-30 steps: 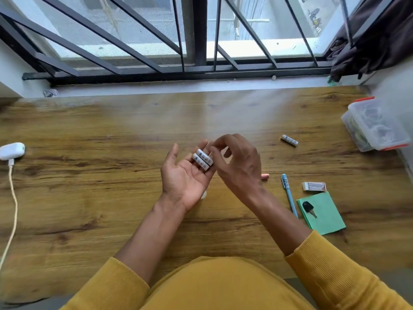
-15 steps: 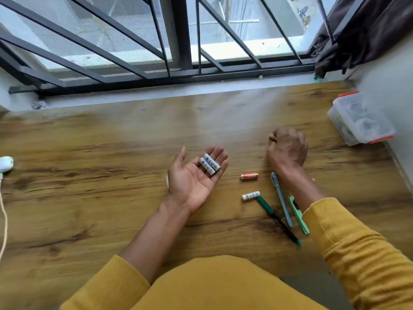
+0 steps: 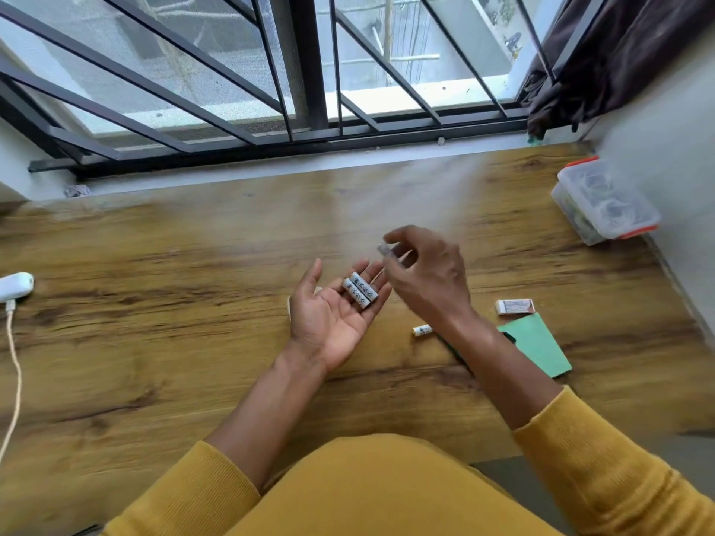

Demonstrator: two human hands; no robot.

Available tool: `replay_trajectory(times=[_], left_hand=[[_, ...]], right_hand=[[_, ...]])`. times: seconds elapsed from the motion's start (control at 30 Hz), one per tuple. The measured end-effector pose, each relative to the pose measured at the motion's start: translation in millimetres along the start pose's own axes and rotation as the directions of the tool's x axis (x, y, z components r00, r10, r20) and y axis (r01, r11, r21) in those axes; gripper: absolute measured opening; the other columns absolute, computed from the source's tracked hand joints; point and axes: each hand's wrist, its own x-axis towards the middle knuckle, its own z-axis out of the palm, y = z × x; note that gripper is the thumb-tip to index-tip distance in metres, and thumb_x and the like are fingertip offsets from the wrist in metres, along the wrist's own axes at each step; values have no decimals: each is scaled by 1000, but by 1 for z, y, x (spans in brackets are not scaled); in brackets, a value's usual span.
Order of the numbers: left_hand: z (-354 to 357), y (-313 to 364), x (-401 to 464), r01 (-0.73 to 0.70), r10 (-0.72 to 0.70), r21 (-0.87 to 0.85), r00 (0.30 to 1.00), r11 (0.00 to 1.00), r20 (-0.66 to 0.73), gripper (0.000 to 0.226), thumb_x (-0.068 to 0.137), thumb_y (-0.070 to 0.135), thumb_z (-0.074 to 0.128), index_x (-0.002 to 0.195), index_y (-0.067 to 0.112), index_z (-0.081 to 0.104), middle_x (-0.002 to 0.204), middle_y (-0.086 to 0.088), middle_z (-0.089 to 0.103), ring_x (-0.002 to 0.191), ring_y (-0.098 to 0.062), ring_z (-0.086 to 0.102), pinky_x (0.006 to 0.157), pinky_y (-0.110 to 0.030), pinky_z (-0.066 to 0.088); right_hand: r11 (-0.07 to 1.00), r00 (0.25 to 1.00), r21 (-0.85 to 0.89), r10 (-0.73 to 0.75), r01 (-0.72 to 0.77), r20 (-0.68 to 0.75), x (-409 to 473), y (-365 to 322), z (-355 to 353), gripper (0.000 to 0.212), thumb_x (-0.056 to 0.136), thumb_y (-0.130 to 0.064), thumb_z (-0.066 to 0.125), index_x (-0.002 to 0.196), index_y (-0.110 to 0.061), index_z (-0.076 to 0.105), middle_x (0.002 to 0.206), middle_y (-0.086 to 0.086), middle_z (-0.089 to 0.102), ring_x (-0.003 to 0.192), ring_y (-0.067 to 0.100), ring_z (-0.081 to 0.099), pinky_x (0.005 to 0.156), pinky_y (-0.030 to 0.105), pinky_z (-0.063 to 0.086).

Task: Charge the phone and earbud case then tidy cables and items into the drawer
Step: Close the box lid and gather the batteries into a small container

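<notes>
My left hand point(image 3: 329, 319) lies palm up over the wooden desk point(image 3: 174, 323), with two white batteries point(image 3: 360, 292) resting on its fingers. Just right of it, my right hand point(image 3: 429, 276) hovers with its fingertips pinched on a third battery point(image 3: 389, 255), blurred by motion. One more white battery point(image 3: 421, 330) lies on the desk beneath my right wrist. At the far left edge sits the white earbud case point(image 3: 15, 286) with a pale cable point(image 3: 13, 365) plugged into it.
A green notepad point(image 3: 537, 350) and a white eraser point(image 3: 514, 306) lie at the right. A clear plastic box with orange clips point(image 3: 603, 203) stands by the right wall. A barred window runs along the back; a dark curtain point(image 3: 603, 59) hangs at the upper right.
My right hand reached out to the right, picked a battery off the desk and has come back beside my left palm. The left hand stayed palm up with its two batteries.
</notes>
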Motion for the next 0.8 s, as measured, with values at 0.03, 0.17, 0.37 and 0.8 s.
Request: replay_trajectory(times=[0.03, 0.17, 0.37, 0.8], left_hand=[[0, -1, -3, 2, -2, 0, 1000, 1000, 14, 71, 105, 53, 48, 146, -6, 51, 143, -27, 63, 135, -39, 62, 119, -50, 43], [-1, -2, -13, 31, -30, -16, 997, 999, 67, 71, 104, 53, 48, 140, -7, 56, 130, -26, 70, 113, -35, 74, 93, -41, 63], [-6, -10, -18, 47, -40, -78, 996, 996, 81, 74, 105, 48, 51, 151, -9, 44, 146, -32, 58, 132, -43, 63, 111, -48, 51], [-10, -9, -12, -8, 12, -75, 998, 997, 55, 71, 103, 46, 55, 151, -6, 48, 144, -27, 62, 137, -43, 59, 120, -55, 43]], right_hand=[[1000, 999, 5, -27, 27, 28, -8, -9, 2, 17, 93, -34, 72, 107, -26, 76, 86, -8, 74, 74, 9, 69, 71, 31, 57], [993, 990, -30, -110, 113, 94, -30, -19, 13, 18, 91, -30, 73, 108, -24, 74, 90, -7, 74, 79, 13, 68, 73, 36, 58], [996, 990, 47, -86, 81, 114, -38, -8, 0, 11, 91, -26, 73, 101, -22, 75, 88, -9, 73, 80, 8, 69, 76, 38, 59], [908, 866, -418, 217, -10, 451, -47, 44, -33, 32, 84, -22, 79, 113, -34, 73, 116, -10, 66, 111, 15, 60, 85, 33, 49]])
